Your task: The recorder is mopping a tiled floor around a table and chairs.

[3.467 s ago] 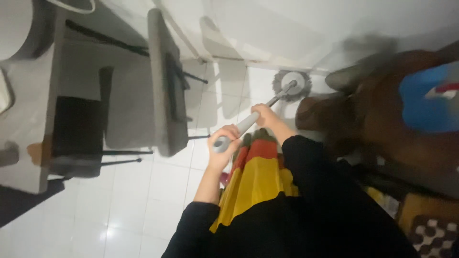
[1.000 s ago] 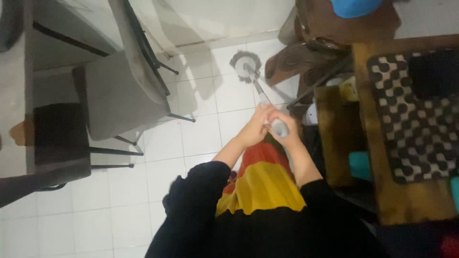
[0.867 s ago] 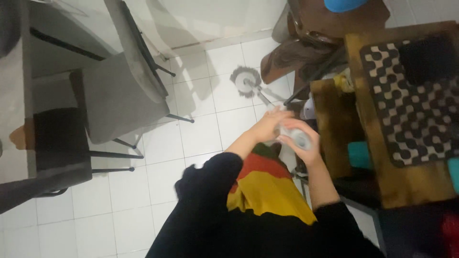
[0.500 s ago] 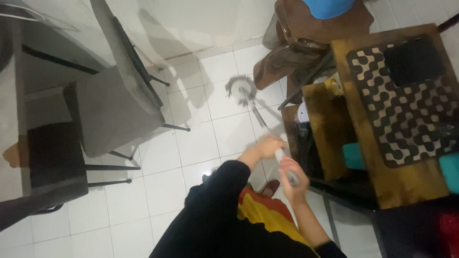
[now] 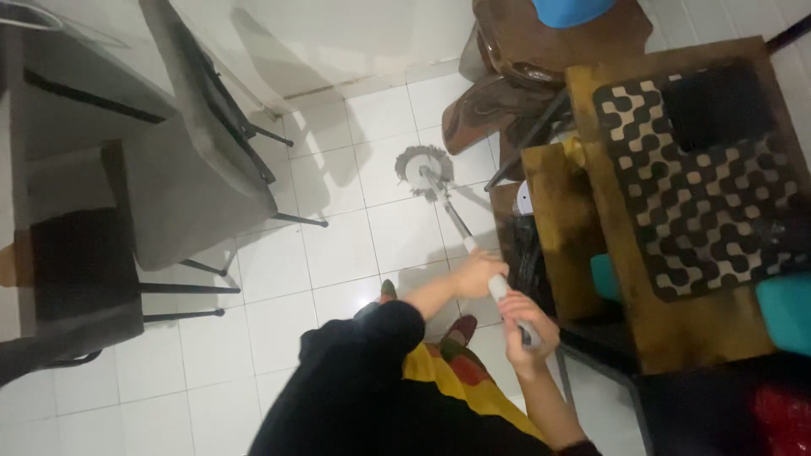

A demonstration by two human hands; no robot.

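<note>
Both hands on the mop handle (image 5: pixel 460 226). Left hand (image 5: pixel 478 272) wraps the shaft lower down, closer to the head; right hand (image 5: pixel 527 329) closes round the top end of the handle, nearer the body. Both grips closed tight on the shaft.

Mop head (image 5: pixel 424 167): round, grey-white, flat on the white tile floor (image 5: pixel 338 245), ahead of the hands and a little to their left. Long axis of the handle runs from the right hand, through the left, slanting forward and down to the head. Left hand is the nearer to the head.

To the right of the hands: wooden table (image 5: pixel 667 329) with a checked mat (image 5: pixel 701 186), its near corner just beside the right hand. A brown chair (image 5: pixel 507 84) stands beyond the mop head, to its right. Grey chair (image 5: pixel 194 169) well off to the left.

Hard to read: fingers blur at the grip; the joint where shaft meets head is small and unclear. Dark space under the table edge hides whatever sits beside the shaft there. Feet partly covered by the yellow and red garment (image 5: pixel 460 380).
</note>
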